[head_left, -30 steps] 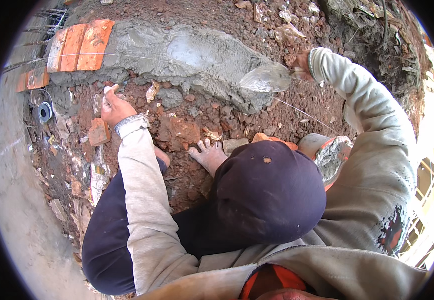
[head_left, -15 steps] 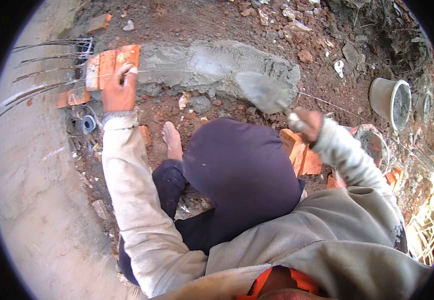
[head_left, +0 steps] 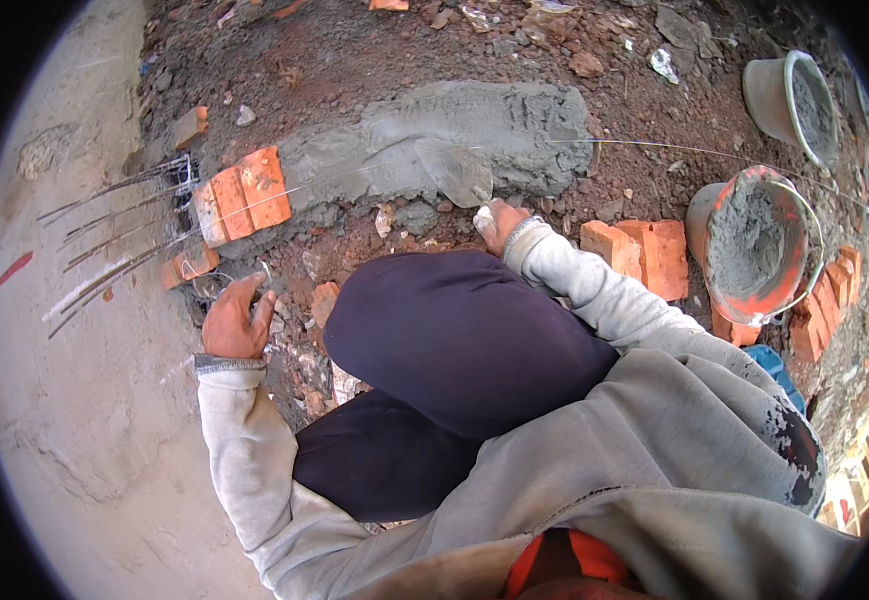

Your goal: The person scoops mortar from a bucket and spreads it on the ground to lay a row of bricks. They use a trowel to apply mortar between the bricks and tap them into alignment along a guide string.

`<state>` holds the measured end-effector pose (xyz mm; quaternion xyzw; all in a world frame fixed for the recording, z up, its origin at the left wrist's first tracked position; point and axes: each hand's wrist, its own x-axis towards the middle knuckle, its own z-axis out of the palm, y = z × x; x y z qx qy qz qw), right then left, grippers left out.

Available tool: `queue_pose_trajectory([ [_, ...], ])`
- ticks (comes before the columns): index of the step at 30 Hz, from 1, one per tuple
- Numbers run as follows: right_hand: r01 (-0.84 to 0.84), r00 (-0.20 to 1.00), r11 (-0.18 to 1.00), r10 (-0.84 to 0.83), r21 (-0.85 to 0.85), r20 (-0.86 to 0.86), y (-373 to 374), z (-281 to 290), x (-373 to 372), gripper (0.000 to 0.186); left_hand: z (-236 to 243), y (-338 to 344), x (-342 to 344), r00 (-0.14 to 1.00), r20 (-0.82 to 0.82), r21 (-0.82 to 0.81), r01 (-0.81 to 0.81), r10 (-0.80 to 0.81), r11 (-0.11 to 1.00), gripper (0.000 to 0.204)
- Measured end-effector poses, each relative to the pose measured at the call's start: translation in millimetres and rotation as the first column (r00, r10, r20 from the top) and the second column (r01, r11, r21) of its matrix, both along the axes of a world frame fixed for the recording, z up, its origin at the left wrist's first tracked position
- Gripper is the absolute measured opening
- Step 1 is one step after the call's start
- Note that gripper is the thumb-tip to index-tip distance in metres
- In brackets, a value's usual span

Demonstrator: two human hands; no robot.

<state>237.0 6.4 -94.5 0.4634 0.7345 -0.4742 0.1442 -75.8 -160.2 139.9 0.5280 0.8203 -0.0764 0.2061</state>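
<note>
Over wet grey mortar, the leaf-shaped grey metal trowel should feel light and stiff, best held where the right hand clamps its near end, the left hand loose, thumb apart.

1. Mortar bed — crosswise, ahead of the knees.
2. Brick row — at the bed's left end; metal rods farther left.
3. Trowel over the bed's near edge, right hand at its handle.
4. Left hand, on the near side of the brick row.
5. Loose bricks right of the right hand; bucket beside them, mortar inside.
</note>
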Motion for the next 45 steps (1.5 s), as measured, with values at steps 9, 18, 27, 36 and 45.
queue_pose_trajectory([
  [9,0.148,0.987,0.988,-0.151,0.051,0.061,25.0,9.6,70.3,0.038,18.3,54.3,28.3,0.979,0.054,0.233,0.181,-0.198,0.955,0.027],
  [18,0.436,0.897,0.867,-0.441,0.241,-0.035,9.4,-12.2,94.4,0.036,10.0,47.0,31.0,0.970,0.057,0.243,0.218,-0.238,0.945,0.028],
  [27,0.517,0.844,0.855,-0.502,0.033,-0.189,9.0,13.9,94.7,0.033,17.2,30.9,32.2,0.977,0.191,0.221,0.050,-0.093,0.974,0.028],
  [36,0.769,0.588,0.596,-0.801,-0.231,-0.108,31.8,-9.8,80.1,0.030,24.7,28.9,37.3,0.978,0.182,0.229,0.056,-0.100,0.972,0.027],
  [45,0.548,0.437,0.328,-0.897,-0.769,-0.070,5.4,-25.5,-20.2,0.027,46.0,21.6,44.7,0.959,0.281,0.221,-0.095,0.030,0.971,0.029],
])
